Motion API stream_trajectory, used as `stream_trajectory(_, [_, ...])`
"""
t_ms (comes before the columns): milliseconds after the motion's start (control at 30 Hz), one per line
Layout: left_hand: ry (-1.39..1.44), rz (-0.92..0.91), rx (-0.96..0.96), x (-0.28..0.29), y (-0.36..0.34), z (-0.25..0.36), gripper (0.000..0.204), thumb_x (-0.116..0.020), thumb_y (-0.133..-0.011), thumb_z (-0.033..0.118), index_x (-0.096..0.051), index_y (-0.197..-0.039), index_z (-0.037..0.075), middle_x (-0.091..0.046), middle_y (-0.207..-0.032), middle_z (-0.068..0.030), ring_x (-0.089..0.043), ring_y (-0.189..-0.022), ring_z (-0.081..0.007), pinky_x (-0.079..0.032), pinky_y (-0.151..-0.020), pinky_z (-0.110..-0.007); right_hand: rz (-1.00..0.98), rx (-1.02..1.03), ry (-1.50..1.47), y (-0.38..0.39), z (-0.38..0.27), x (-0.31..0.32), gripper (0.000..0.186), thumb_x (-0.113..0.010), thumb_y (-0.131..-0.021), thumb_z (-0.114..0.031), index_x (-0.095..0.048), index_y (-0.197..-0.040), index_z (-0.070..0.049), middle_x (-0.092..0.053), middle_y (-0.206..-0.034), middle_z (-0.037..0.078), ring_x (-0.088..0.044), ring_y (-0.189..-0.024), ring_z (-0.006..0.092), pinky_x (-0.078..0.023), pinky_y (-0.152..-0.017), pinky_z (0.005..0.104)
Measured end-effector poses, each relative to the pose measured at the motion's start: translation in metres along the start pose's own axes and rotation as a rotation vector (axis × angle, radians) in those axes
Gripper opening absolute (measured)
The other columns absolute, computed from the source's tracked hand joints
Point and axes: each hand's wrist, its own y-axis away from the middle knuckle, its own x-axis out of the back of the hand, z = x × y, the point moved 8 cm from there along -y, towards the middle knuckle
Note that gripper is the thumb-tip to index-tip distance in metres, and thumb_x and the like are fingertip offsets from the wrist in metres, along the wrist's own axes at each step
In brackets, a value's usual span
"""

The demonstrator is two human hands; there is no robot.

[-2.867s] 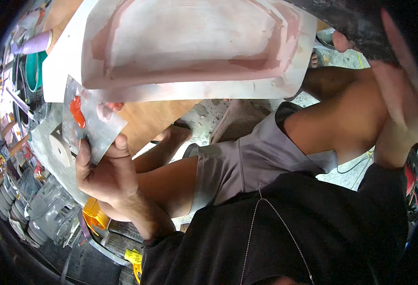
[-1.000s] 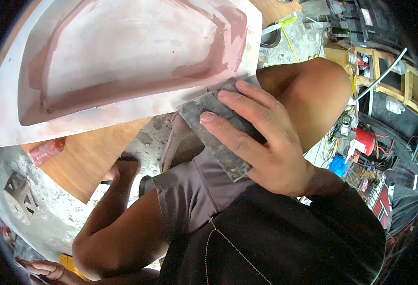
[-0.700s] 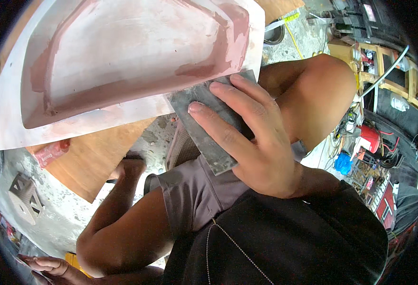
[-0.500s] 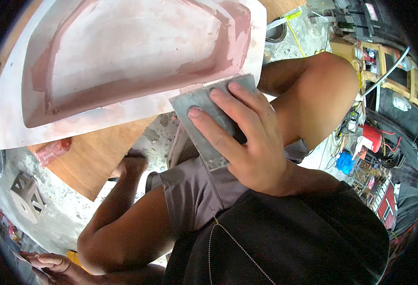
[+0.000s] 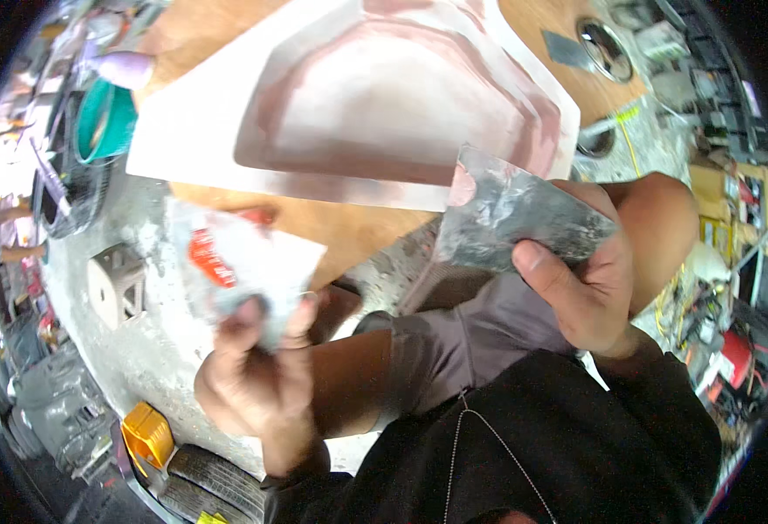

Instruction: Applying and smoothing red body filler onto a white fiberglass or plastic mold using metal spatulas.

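Observation:
My right hand [image 5: 598, 297] grips a grey flat putty spreader [image 5: 524, 218], with the thumb pressed on its smeared face. Pink filler clings to the spreader's left corner. Blurred by motion, my left hand [image 5: 266, 375] pinches the lower edge of a thin pale sheet [image 5: 270, 266] that bears a red marking. Beyond both hands lies a white moulded panel [image 5: 200, 144] with a shallow recess, pink filler smeared along the recess's edges. The spreader overlaps the panel's near edge in view; whether they touch, I cannot tell.
Under the panel is a brown wooden board [image 5: 375, 231], with a grey plate [image 5: 567, 50] and a round tin [image 5: 607, 51] on its far right. A pale step stool [image 5: 115, 284], a green basin [image 5: 104, 122], a yellow container [image 5: 148, 434] and tyres [image 5: 218, 480] stand at left.
My right hand has drawn the spreader off the panel's edge and turned it over, thumb side showing. My left hand has come up from the lower left with the pale sheet. The view has shifted left.

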Motion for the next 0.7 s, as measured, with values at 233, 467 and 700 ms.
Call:
stream_trajectory(233, [0.015, -0.102, -0.003, -0.023, 0.01, -0.009, 0.059, -0.061, -0.084, 0.004, -0.043, -0.139, -0.003, -0.064, -0.118, -0.0175, -0.069, -0.099, -0.0326, -0.065, -0.082, -0.045, -0.105, 0.12, -0.078, -0.011, -0.012, -0.045, 0.032, -0.07, -0.09, -0.001, -0.053, -0.117, 0.003, -0.063, -0.104, 0.005, -0.059, -0.092, 0.0072, -0.048, -0.08, 0.0243])
stream_trajectory(467, [0.069, -0.213, -0.102, -0.034, 0.007, -0.004, 0.05, -0.063, -0.085, -0.002, -0.046, -0.131, -0.011, -0.065, -0.115, -0.0225, -0.071, -0.097, -0.0315, -0.066, -0.077, -0.042, -0.192, 0.408, 0.113, -0.006, -0.025, -0.071, 0.027, -0.067, -0.09, 0.001, -0.054, -0.113, 0.003, -0.065, -0.103, 0.016, -0.064, -0.095, 0.0194, -0.05, -0.084, 0.0301])
stream_trajectory(700, [0.019, -0.152, -0.36, -0.008, 0.014, 0.031, 0.044, -0.058, -0.083, 0.001, -0.053, -0.126, -0.008, -0.063, -0.113, -0.0204, -0.066, -0.102, -0.0337, -0.065, -0.079, -0.044, -0.371, 0.549, 0.437, -0.018, -0.03, -0.062, 0.025, -0.067, -0.083, 0.004, -0.064, -0.107, -0.002, -0.065, -0.1, 0.016, -0.066, -0.09, 0.0308, -0.054, -0.079, 0.0351])
